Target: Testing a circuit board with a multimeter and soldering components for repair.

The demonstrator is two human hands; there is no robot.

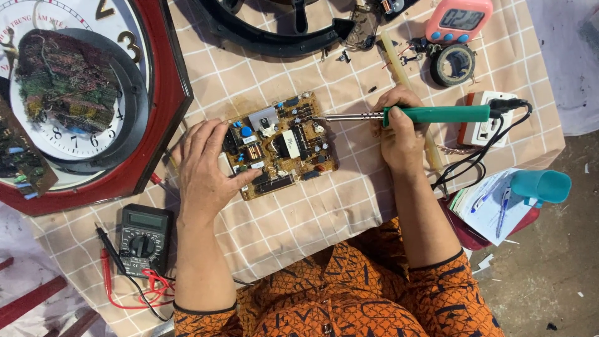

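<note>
While a black digital multimeter (pixel 144 239) with red and black leads lies near the worktop's (pixel 312 212) front edge and a red-framed octagonal wall clock (pixel 93 100) fills the far left, the tan populated circuit board (pixel 279 145) sits mid-worktop. Left hand (pixel 206 165) rests flat on the board's left edge, open. Right hand (pixel 400 128) is closed around a green-handled soldering iron (pixel 412 115), lying crosswise, tip pointing left onto the board. A white power socket (pixel 485 118) sits just right.
</note>
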